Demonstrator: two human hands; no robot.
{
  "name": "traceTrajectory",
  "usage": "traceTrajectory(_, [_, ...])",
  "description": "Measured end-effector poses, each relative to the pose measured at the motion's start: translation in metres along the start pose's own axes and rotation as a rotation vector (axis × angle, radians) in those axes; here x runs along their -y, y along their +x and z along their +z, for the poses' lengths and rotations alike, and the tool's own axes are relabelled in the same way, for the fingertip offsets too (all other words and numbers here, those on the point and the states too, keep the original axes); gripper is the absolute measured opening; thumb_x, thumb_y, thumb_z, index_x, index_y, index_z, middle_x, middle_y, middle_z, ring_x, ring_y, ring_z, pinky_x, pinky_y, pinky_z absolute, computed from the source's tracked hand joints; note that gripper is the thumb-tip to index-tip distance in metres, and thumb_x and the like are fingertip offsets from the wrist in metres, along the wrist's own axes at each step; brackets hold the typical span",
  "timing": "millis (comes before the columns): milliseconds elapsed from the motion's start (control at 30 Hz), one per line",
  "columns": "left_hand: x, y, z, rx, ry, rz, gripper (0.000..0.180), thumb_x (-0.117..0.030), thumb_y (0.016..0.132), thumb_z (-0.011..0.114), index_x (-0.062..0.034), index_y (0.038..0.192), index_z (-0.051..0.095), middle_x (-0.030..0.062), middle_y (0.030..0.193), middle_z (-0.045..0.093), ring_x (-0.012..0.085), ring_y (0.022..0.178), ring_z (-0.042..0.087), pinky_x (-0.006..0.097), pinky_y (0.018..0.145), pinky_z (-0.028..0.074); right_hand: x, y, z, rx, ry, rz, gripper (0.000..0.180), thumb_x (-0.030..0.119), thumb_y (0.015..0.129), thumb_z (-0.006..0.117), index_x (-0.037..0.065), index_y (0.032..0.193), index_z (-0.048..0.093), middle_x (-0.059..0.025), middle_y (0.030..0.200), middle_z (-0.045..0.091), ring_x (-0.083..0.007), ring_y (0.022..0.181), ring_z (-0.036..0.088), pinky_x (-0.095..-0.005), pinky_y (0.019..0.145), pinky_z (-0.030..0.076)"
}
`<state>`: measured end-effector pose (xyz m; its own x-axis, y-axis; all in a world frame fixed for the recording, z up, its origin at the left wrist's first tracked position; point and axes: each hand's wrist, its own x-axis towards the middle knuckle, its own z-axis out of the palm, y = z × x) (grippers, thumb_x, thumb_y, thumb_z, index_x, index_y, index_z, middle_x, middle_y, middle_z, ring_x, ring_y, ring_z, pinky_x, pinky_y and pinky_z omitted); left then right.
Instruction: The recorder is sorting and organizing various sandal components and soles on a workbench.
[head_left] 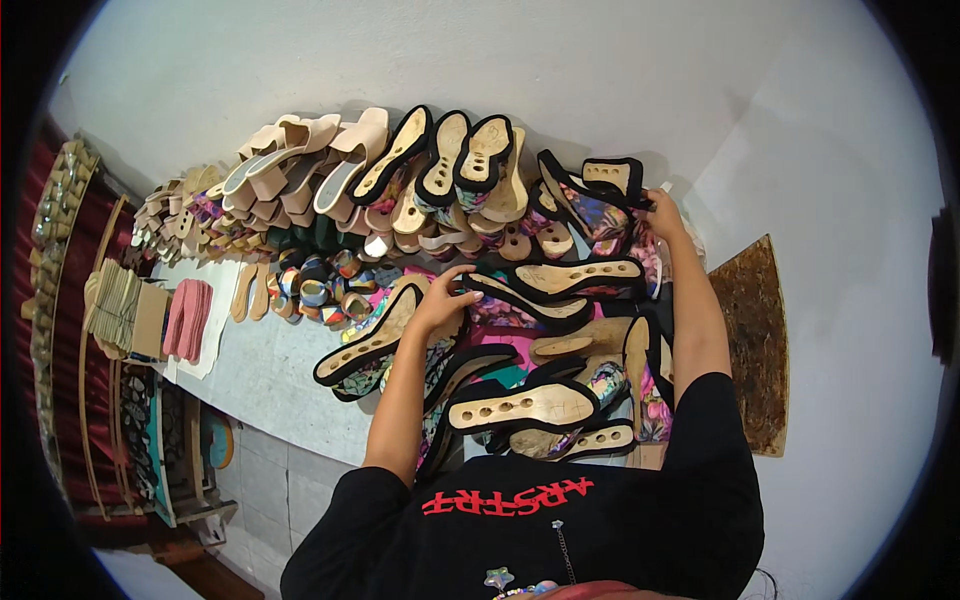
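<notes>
The left hand (443,297) curls its fingers onto the end of a black-edged wedge sole (525,298) lying amid a heap of such soles on the desk (250,365). The right hand (662,212) reaches to the wall and pinches a black-rimmed sole (612,176) at the pile's far side. More soles (440,165) lean stacked along the wall (400,60), crowding both hands. A pink stack (187,318) and tan insoles (113,305) lie well apart to the left.
</notes>
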<state>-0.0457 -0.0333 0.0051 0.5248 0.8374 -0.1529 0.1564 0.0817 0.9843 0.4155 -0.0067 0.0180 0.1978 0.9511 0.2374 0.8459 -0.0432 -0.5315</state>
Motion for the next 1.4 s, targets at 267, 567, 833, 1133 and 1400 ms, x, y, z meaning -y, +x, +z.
traceTrajectory(267, [0.006, 0.007, 0.002, 0.031, -0.017, 0.035, 0.053, -0.011, 0.074, 0.069, -0.0044, 0.121, 0.045, 0.0084, 0.099, 0.058, 0.0147, 0.088, 0.054, 0.028, 0.077, 0.044, 0.008, -0.005, -0.054, -0.254, 0.211, 0.166, 0.034, 0.034, 0.076, 0.063, 0.003, 0.09, 0.063, -0.0134, 0.076, 0.057, -0.0261, 0.078, 0.059, -0.034, 0.07, 0.045])
traceTrajectory(567, [0.03, 0.008, 0.003, -0.102, 0.334, 0.028, 0.058, -0.021, 0.076, 0.068, -0.0024, 0.124, 0.041, 0.0127, 0.115, 0.05, 0.0205, 0.107, 0.047, 0.031, 0.091, 0.037, 0.061, -0.067, -0.114, -0.275, 0.866, 0.378, 0.029, 0.031, 0.083, 0.055, 0.005, 0.094, 0.059, -0.0039, 0.073, 0.06, -0.0138, 0.056, 0.059, -0.0266, 0.051, 0.051])
traceTrajectory(833, [-0.032, -0.031, 0.014, -0.081, 0.012, 0.041, 0.055, -0.039, 0.084, 0.055, -0.0064, 0.126, 0.04, 0.0149, 0.124, 0.046, 0.0243, 0.114, 0.043, 0.036, 0.093, 0.035, 0.129, -0.151, -0.101, -0.037, 0.994, 0.147, 0.027, 0.023, 0.082, 0.057, 0.005, 0.102, 0.057, -0.0016, 0.089, 0.059, -0.011, 0.074, 0.058, -0.0246, 0.064, 0.049])
traceTrajectory(1133, [-0.082, -0.103, -0.009, -0.154, -0.106, -0.006, 0.027, -0.023, 0.085, 0.057, -0.0098, 0.109, 0.054, 0.0015, 0.101, 0.055, 0.0109, 0.086, 0.055, 0.028, 0.063, 0.053, 0.217, -0.197, -0.033, 0.348, 0.605, -0.237, 0.042, 0.0, 0.063, 0.066, 0.013, 0.103, 0.062, -0.006, 0.124, 0.043, -0.0207, 0.108, 0.048, -0.0326, 0.083, 0.046])
traceTrajectory(1400, [-0.078, -0.155, -0.041, -0.28, 0.168, 0.053, 0.025, -0.005, 0.079, 0.054, -0.0086, 0.104, 0.057, 0.0023, 0.096, 0.057, 0.0099, 0.076, 0.056, 0.022, 0.053, 0.049, 0.229, -0.215, 0.043, 0.618, 0.536, -0.312, 0.037, -0.003, 0.066, 0.061, 0.006, 0.102, 0.059, -0.0048, 0.117, 0.044, -0.0129, 0.087, 0.051, -0.0241, 0.071, 0.043])
